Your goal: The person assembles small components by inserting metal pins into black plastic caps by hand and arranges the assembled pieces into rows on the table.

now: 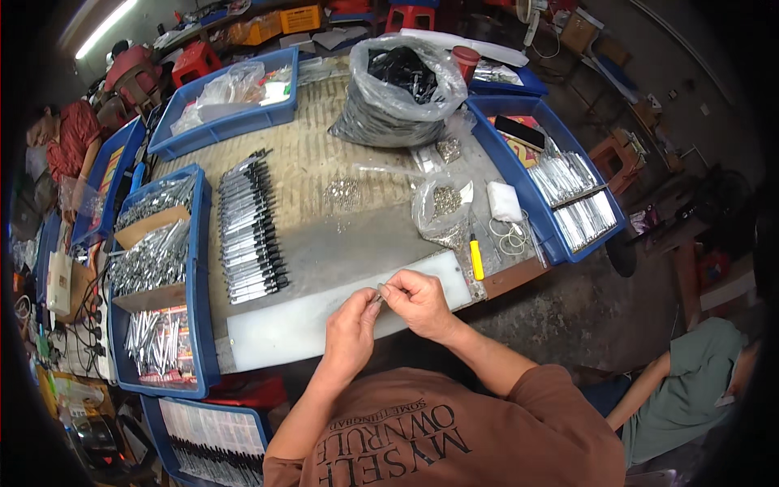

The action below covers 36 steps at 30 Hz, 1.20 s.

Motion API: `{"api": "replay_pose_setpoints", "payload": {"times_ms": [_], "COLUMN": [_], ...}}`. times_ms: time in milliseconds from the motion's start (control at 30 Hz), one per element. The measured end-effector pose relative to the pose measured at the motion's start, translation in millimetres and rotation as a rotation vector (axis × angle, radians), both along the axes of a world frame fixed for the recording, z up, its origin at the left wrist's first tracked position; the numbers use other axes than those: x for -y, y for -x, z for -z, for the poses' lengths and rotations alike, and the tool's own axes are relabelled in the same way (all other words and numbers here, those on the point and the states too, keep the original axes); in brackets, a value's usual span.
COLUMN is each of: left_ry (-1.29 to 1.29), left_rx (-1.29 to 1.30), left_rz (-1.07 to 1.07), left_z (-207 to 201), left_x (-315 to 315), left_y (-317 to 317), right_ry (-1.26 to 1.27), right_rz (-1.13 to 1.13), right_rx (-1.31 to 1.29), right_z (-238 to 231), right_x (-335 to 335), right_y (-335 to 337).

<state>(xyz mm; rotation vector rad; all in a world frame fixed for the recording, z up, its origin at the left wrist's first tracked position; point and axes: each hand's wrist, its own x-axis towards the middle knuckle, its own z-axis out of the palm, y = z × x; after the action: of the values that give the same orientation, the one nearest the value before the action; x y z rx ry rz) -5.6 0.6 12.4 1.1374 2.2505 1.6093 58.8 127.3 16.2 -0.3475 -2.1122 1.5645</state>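
Observation:
Over the white board [280, 331] at the table's near edge, my left hand [350, 331] and my right hand [419, 303] meet fingertip to fingertip. Both are closed in a pinch around something small and dark, mostly hidden by the fingers and too small to name. Beyond the board on the left lies a long row of silver parts with black ends [247, 231], side by side. A clear bag of small metal pieces [445, 201] stands open past my right hand. Near it lies a yellow-handled screwdriver [475, 258].
Blue bins of silver parts flank the table at left [203, 276] and right [560, 253]. A large clear sack [381, 130] holds dark parts at the back. Loose small pieces [342, 192] lie mid-table. A white adapter [504, 201] trails a cable. Another person [690, 390] sits at right.

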Motion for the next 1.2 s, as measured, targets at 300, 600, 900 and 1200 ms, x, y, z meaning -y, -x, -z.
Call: {"api": "replay_pose_setpoints", "payload": {"times_ms": [300, 600, 900, 1200], "left_ry": [0.097, 0.206, 0.273, 0.212], "left_rx": [-0.650, -0.632, -0.656, -0.649], "left_rz": [-0.062, -0.084, -0.032, -0.032], "left_z": [1.4, 28.2, 30.1, 28.0], "left_x": [-6.7, -1.7, -5.4, -4.5], "left_y": [14.6, 34.9, 37.4, 37.8], "right_ry": [0.304, -0.481, -1.273, -1.386], "right_rz": [0.097, 0.162, 0.051, -0.086], "right_rx": [-0.029, -0.017, 0.416, 0.582], "right_z": [18.6, -69.4, -117.0, -122.0], "right_x": [6.1, -158.0, -238.5, -241.0], "right_y": [7.0, 78.1, 168.9, 173.2]}}
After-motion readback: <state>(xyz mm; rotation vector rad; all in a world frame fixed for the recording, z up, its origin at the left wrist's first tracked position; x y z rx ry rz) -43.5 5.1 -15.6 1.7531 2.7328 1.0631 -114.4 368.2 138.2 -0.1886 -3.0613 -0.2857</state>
